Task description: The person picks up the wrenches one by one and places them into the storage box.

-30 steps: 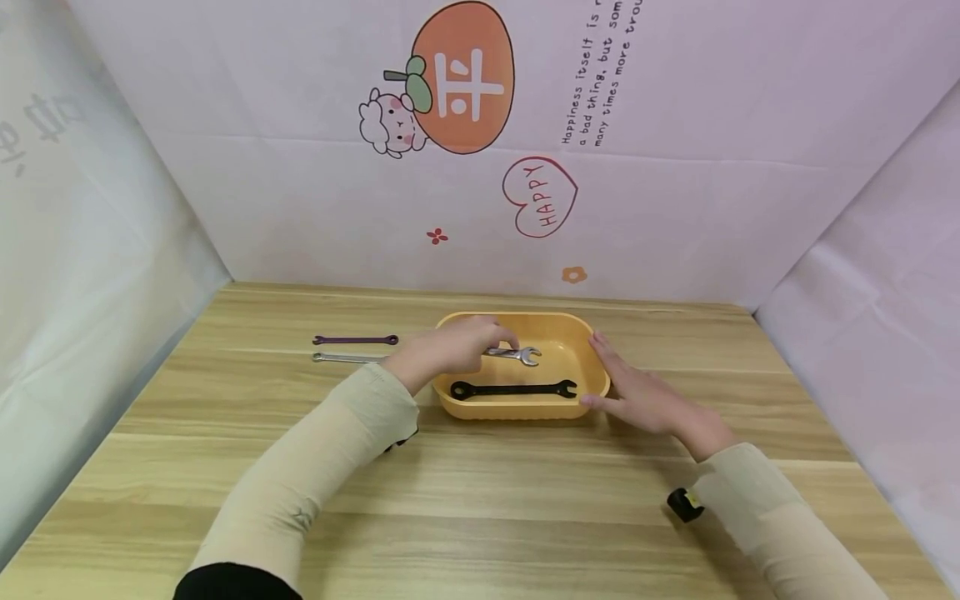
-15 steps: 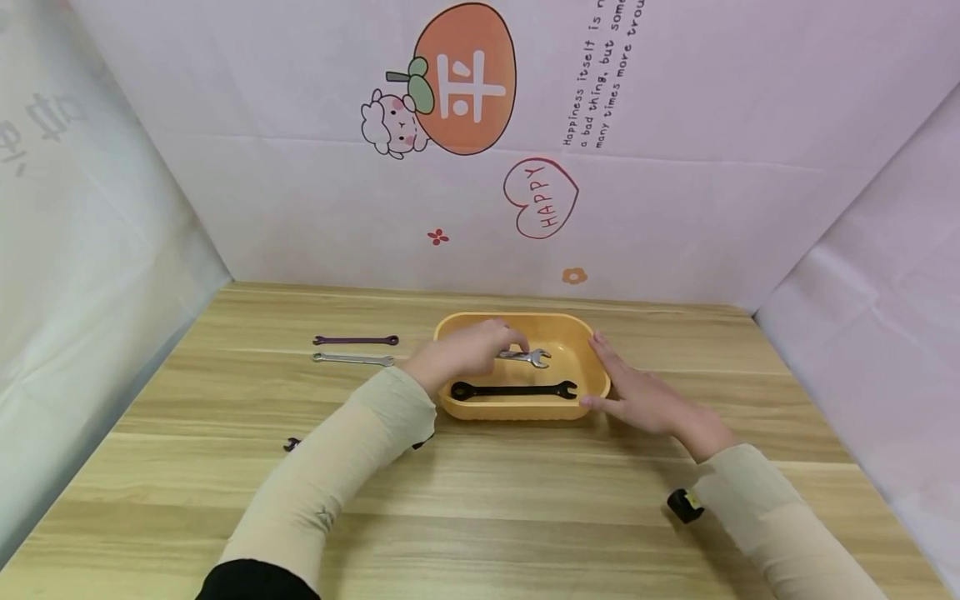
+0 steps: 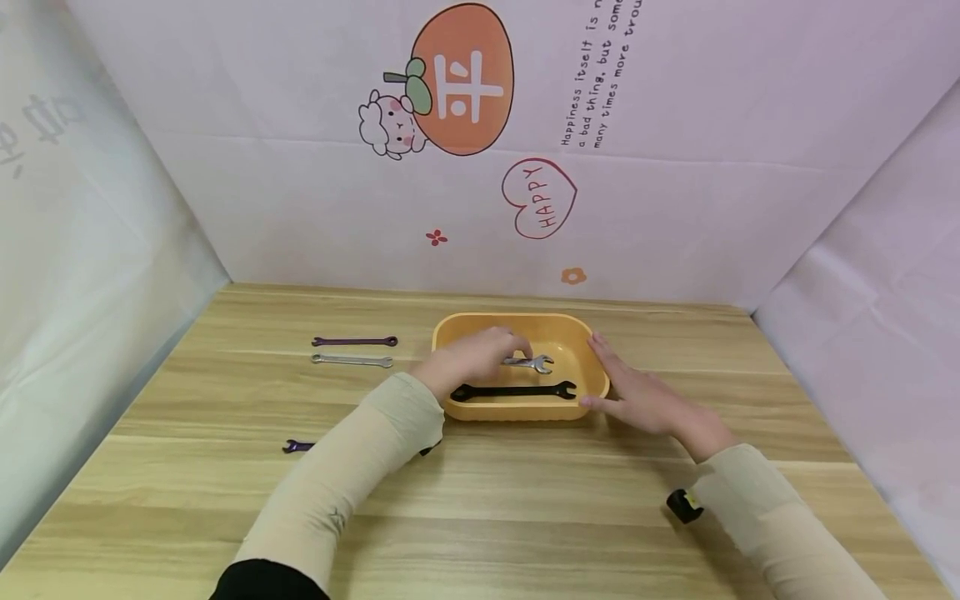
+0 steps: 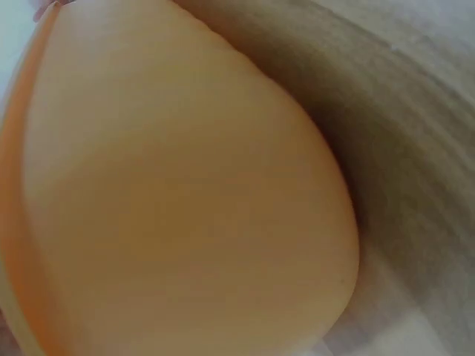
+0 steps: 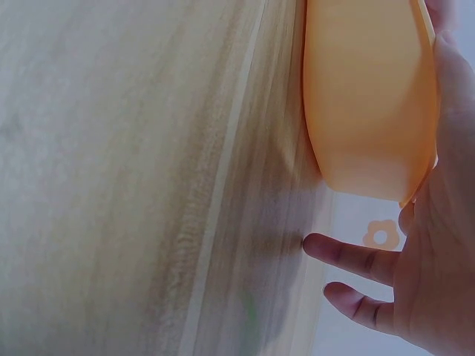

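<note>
In the head view, my left hand [image 3: 480, 352] reaches over the left part of a yellow plastic tray [image 3: 572, 368]. Its curled fingers hold a silver wrench [image 3: 542, 364] low inside, and they hide the wrench's left part. A black wrench [image 3: 517, 391] lies along the tray's front side. Against the right end rests my right hand [image 3: 648, 400], thumb at the front rim and fingers towards the back corner. The right wrist view shows this hand's [image 5: 438, 289] fingers straight and spread beside the tray wall [image 5: 371, 104]. From the left wrist, only the tray's outside [image 4: 178, 193] fills the view.
Left of the tray, a thin purple wrench [image 3: 355, 341] and a silver wrench [image 3: 352, 360] lie on the wooden table [image 3: 540, 517]. Another purple wrench [image 3: 298, 447] is partly covered by the left sleeve [image 3: 360, 467]. White printed cloth [image 3: 315, 217] stands behind the table.
My left hand has shifted rightwards inside the tray with the silver wrench, which sits slightly nearer the front. The left forearm has uncovered part of a purple wrench. My right hand has stayed put.
</note>
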